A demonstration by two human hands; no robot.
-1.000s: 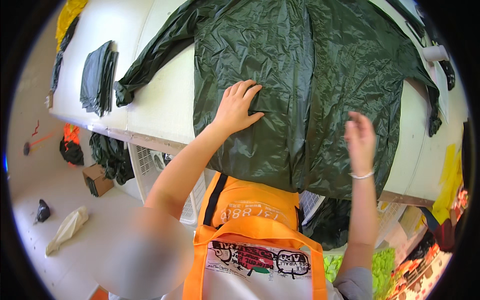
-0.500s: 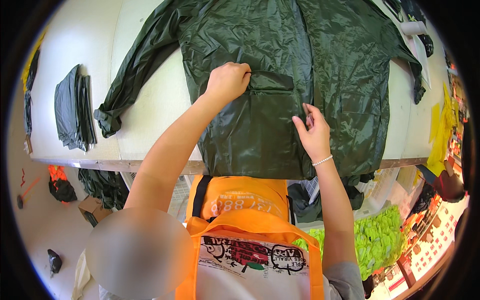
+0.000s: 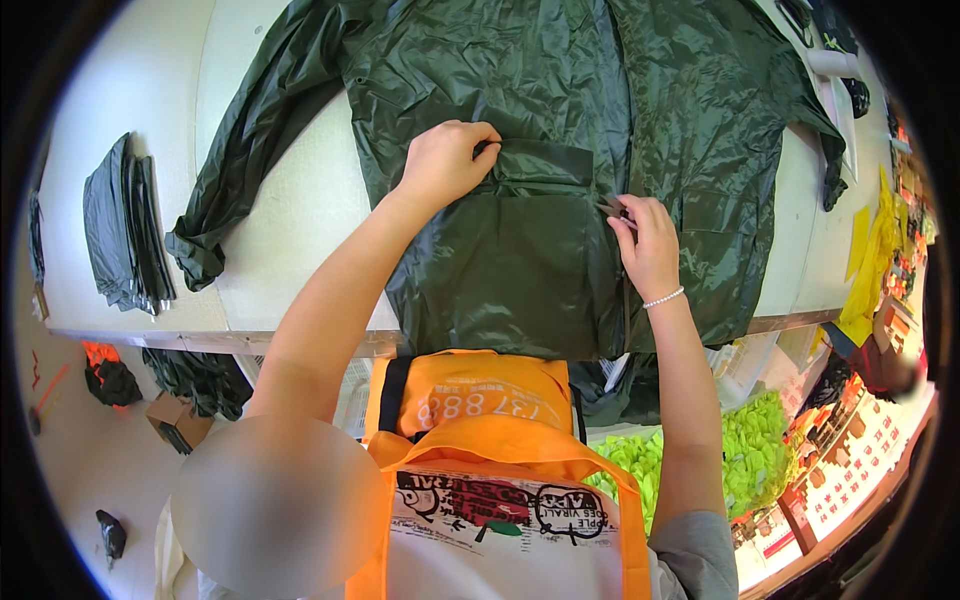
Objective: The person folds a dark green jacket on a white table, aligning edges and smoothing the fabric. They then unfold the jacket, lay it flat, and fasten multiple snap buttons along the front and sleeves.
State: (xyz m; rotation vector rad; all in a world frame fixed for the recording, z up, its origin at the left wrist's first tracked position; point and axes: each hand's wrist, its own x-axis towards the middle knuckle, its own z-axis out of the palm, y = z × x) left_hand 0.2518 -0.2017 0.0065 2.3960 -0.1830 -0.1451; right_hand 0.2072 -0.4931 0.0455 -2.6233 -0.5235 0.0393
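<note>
A dark green, shiny jacket (image 3: pixel 500 275) lies spread on a pale table, its front toward me and its sleeves out to both sides. My left hand (image 3: pixel 447 160) pinches the left end of a pocket flap (image 3: pixel 548 163) on the jacket's left-hand front panel. Near the flap's other end, my right hand (image 3: pixel 652 238) is closed around small thread snips (image 3: pixel 612 207). Their dark blades point toward the pocket's corner beside the front opening; whether they touch the cloth, I cannot tell. Fingers hide the snips' handle.
Folded dark green garments (image 3: pixel 122 228) are stacked at the table's left. The metal-trimmed table edge (image 3: pixel 225 344) runs close to my body. Bright yellow-green cloth (image 3: pixel 755 452) is heaped below on the right. A white roll (image 3: pixel 833 64) and yellow material (image 3: pixel 872 265) are at the far right.
My right hand has moved slightly right and up, and the snips' blades now show beyond its fingers. The left hand keeps its pinch at the flap, which lies flatter and more stretched out.
</note>
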